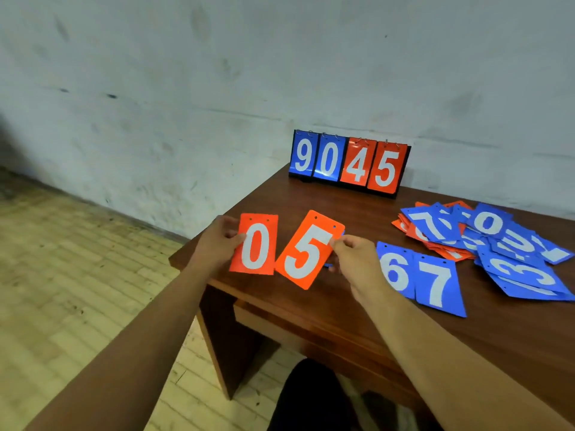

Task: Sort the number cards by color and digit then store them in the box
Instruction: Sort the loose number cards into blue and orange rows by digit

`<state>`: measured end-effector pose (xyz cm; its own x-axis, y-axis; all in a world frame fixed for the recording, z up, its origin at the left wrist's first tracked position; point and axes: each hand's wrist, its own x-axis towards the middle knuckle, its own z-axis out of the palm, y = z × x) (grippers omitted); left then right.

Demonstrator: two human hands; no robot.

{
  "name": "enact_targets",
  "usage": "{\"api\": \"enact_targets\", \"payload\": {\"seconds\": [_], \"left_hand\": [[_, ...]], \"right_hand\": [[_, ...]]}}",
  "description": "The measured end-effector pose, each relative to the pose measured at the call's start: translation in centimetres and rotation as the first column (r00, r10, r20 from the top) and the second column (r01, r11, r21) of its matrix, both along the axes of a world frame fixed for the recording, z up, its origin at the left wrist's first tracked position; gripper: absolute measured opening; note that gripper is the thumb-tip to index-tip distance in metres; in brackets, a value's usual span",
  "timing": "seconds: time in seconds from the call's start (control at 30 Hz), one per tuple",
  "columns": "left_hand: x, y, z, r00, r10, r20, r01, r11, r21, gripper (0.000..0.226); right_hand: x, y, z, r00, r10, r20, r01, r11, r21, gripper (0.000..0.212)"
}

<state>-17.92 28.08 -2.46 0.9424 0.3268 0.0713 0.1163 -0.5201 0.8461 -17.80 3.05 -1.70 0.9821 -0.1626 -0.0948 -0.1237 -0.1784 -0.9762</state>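
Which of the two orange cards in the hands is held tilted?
The orange 5 card, pinched by the right hand, leans to the right. The orange 0 card in the left hand stands nearly upright.

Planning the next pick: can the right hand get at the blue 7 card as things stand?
Probably yes, once freed. The blue 7 card lies flat, face up and uncovered beside the right hand, but that hand is pinching the orange 5 card and would have to set it down first.
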Motion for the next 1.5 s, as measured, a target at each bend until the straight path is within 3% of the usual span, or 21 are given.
{"api": "enact_targets", "payload": {"seconds": [0.3,0.57,0.63,0.73,0.8,0.87,1.0,1.07,1.13,1.23,1.3,1.4,1.5], "left_hand": [[1.9,4.8,-2.1,0.997,0.055,-0.053,-0.026,0.897,0.442,0.030],[2.2,4.2,-2.2,0.992,0.120,0.045,-0.124,0.815,0.566,0.032],[1.5,2.5,-1.4,0.989,0.094,0.115,-0.139,0.860,0.491,0.027],[0.0,-1.4,-0.2,0.995,-0.097,0.010,0.094,0.982,0.162,0.030],[-1.2,-4.1,0.1,0.966,-0.239,-0.098,0.239,0.971,-0.014,0.038],[-2.1,-6.1,-0.1,0.939,-0.323,-0.118,0.323,0.946,-0.025,0.041],[-2.8,-9.3,-1.2,0.917,-0.389,-0.091,0.370,0.913,-0.174,0.041],[-3.0,-10.9,-1.7,0.898,-0.430,-0.095,0.403,0.890,-0.214,0.039],[-3.1,-12.5,-2.3,0.889,-0.452,-0.070,0.447,0.891,-0.084,0.035],[-2.5,-14.4,-2.5,0.906,-0.409,0.110,0.387,0.905,0.175,0.028],[-1.3,-15.5,-2.6,0.858,-0.487,0.165,0.422,0.850,0.316,0.025],[0.6,-17.3,-2.9,0.736,-0.677,-0.004,0.607,0.658,0.445,0.031],[2.1,-19.0,-3.1,0.649,-0.742,-0.171,0.703,0.497,0.509,0.036]], "right_hand": [[0.6,5.0,-1.6,0.993,0.115,-0.039,-0.120,0.975,-0.185,0.015],[0.1,4.8,-1.9,0.995,0.087,-0.042,-0.093,0.974,-0.206,0.015],[-0.2,4.3,-1.7,0.996,0.073,-0.047,-0.080,0.980,-0.183,0.012],[-1.0,3.3,-1.0,0.997,0.061,-0.050,-0.066,0.992,-0.108,0.010],[-1.7,2.4,-0.6,0.997,0.052,-0.051,-0.055,0.997,-0.062,0.011],[-2.4,1.1,-0.5,0.998,0.030,-0.046,-0.033,0.998,-0.061,0.015],[-3.8,-1.9,-1.5,0.999,-0.029,0.020,0.032,0.986,-0.166,0.059],[-4.6,-3.3,-2.1,0.998,-0.015,0.066,0.031,0.970,-0.241,0.070],[-5.5,-4.7,-2.5,0.997,0.005,0.073,0.018,0.952,-0.306,0.061],[-6.6,-6.8,-3.0,0.996,0.028,0.079,0.009,0.901,-0.433,0.041],[-7.2,-8.2,-3.2,0.997,0.066,0.032,-0.036,0.825,-0.564,0.040],[-7.8,-9.5,-3.2,0.990,0.130,-0.046,-0.120,0.646,-0.754,0.039],[-8.5,-9.9,-3.5,0.985,0.166,-0.037,-0.118,0.506,-0.854,0.039]]}}
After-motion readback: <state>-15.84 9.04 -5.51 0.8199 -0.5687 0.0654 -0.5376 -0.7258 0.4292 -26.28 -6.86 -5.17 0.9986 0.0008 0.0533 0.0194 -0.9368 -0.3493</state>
